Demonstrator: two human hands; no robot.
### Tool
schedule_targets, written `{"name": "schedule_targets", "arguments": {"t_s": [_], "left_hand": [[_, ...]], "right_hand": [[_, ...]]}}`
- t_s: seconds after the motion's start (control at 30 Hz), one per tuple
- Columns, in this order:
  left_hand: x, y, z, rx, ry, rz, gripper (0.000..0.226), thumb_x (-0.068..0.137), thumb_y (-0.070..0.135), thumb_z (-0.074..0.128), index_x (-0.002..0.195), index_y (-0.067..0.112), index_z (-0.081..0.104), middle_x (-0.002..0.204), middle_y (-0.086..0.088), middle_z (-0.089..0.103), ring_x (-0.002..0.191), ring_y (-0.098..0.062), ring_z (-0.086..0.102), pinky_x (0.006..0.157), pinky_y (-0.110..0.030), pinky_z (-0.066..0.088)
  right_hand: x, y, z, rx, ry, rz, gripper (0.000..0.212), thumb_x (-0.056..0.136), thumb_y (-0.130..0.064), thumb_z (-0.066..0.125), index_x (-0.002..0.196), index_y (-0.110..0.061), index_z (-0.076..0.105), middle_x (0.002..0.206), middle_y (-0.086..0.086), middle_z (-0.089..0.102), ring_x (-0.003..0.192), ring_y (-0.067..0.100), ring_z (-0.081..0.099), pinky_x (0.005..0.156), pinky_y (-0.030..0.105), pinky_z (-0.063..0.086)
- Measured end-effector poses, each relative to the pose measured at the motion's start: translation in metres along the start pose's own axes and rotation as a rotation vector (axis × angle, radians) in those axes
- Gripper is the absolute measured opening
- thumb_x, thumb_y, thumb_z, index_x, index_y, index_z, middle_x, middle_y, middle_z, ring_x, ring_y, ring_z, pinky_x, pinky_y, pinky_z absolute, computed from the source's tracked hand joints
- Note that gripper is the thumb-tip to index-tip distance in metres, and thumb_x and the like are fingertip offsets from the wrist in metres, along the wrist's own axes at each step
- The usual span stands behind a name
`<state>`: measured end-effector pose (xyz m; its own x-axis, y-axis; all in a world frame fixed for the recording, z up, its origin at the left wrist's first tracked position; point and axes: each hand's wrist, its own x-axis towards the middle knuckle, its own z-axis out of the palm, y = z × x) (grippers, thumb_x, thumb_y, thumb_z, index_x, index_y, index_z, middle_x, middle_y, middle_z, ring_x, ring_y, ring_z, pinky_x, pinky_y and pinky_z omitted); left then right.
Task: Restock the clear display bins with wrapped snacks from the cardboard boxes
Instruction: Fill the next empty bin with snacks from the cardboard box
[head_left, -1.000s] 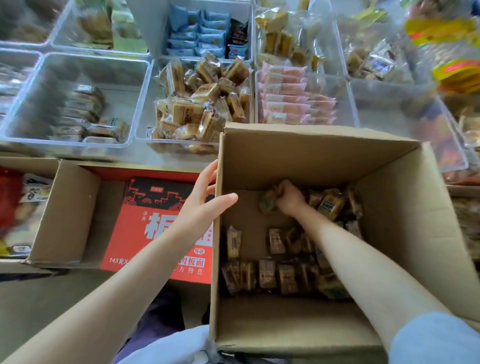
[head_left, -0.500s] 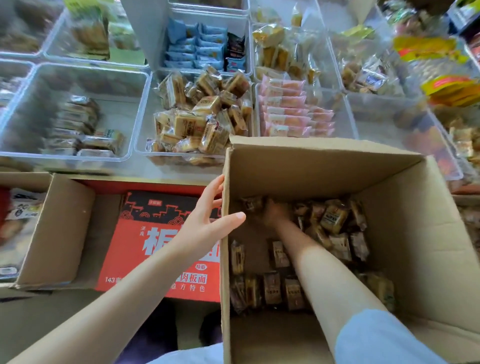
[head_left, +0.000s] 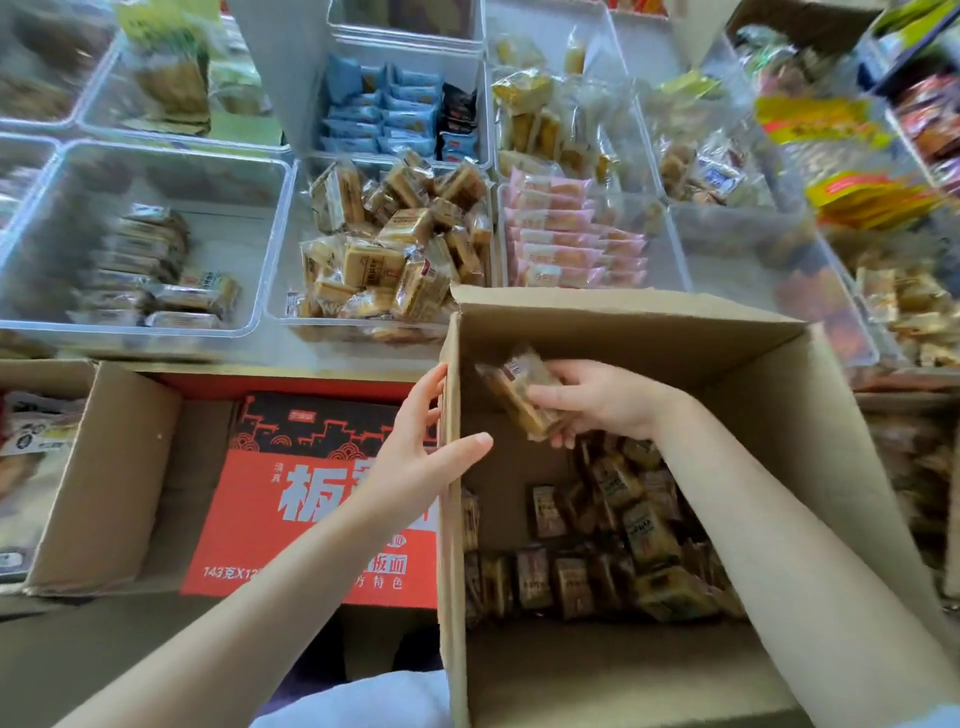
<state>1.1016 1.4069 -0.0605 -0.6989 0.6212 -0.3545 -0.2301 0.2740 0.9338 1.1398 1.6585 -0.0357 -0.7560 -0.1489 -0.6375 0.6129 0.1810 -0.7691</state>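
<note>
While the cardboard box stands open:
Right hand: grip clamped on wrapped snacks.
Left hand: fingers apart, thumb over box wall.

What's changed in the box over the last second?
The right hand, earlier down among the packets on the box floor, has come up gripping a wrapped snack. The left hand stays on the cardboard box wall; the bins look unchanged.
</note>
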Motion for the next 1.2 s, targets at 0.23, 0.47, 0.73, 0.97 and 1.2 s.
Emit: {"name": "schedule_targets", "arguments": {"t_s": [0.23, 0.47, 0.73, 0.97, 1.2], "left_hand": [[0.004, 0.003, -0.038, 0.130, -0.114, -0.014, 0.077, 0.089, 0.048, 0.070, 0.153, 0.043, 0.028, 0.150, 0.019, 0.031, 0.130, -0.001, 0.039, 0.102, -0.029, 0.038], [0.025, -0.010, -0.195, 0.307, 0.115, 0.010, 0.052, 0.090, 0.038, 0.068, 0.139, 0.028, 0.053, 0.135, 0.008, 0.051, 0.124, -0.008, 0.049, 0.103, -0.030, 0.043], [0.079, -0.055, -0.393, 0.936, 0.388, -0.019, 0.045, 0.088, 0.040, 0.058, 0.124, 0.013, 0.065, 0.123, -0.011, 0.060, 0.117, -0.034, 0.054, 0.094, -0.045, 0.042], [0.111, -0.071, -0.442, 1.125, 0.253, -0.079, 0.057, 0.088, 0.054, 0.039, 0.130, 0.020, 0.056, 0.133, -0.006, 0.054, 0.125, -0.028, 0.047, 0.098, -0.045, 0.038], [0.123, -0.081, -0.446, 1.152, 0.217, -0.111, 0.055, 0.087, 0.053, 0.041, 0.130, 0.021, 0.056, 0.135, -0.002, 0.054, 0.125, -0.026, 0.048, 0.092, -0.043, 0.046]], "right_hand": [[-0.012, -0.091, 0.042, 0.575, -0.049, -0.343, 0.035, 0.104, -0.017, 0.040, 0.133, -0.006, 0.058, 0.122, 0.016, 0.064, 0.113, 0.030, 0.062, 0.092, 0.047, 0.050], [0.129, -0.161, 0.126, 0.546, 0.118, -0.141, 0.044, 0.099, -0.048, 0.048, 0.110, -0.008, 0.062, 0.079, 0.006, 0.059, 0.071, 0.020, 0.054, 0.061, 0.031, 0.043], [0.286, -0.197, 0.202, 0.105, 0.306, 0.011, 0.058, 0.083, -0.018, 0.080, 0.126, -0.008, 0.043, 0.105, 0.008, 0.059, 0.084, 0.018, 0.059, 0.064, 0.028, 0.045], [0.390, -0.214, 0.203, 0.091, 0.487, 0.051, 0.041, 0.096, -0.032, 0.066, 0.124, -0.003, 0.061, 0.104, 0.008, 0.064, 0.081, 0.016, 0.061, 0.063, 0.024, 0.051], [0.478, -0.220, 0.190, 0.040, 0.461, 0.221, 0.031, 0.095, -0.041, 0.063, 0.102, -0.011, 0.068, 0.089, 0.007, 0.065, 0.070, 0.017, 0.058, 0.061, 0.027, 0.047]]}}
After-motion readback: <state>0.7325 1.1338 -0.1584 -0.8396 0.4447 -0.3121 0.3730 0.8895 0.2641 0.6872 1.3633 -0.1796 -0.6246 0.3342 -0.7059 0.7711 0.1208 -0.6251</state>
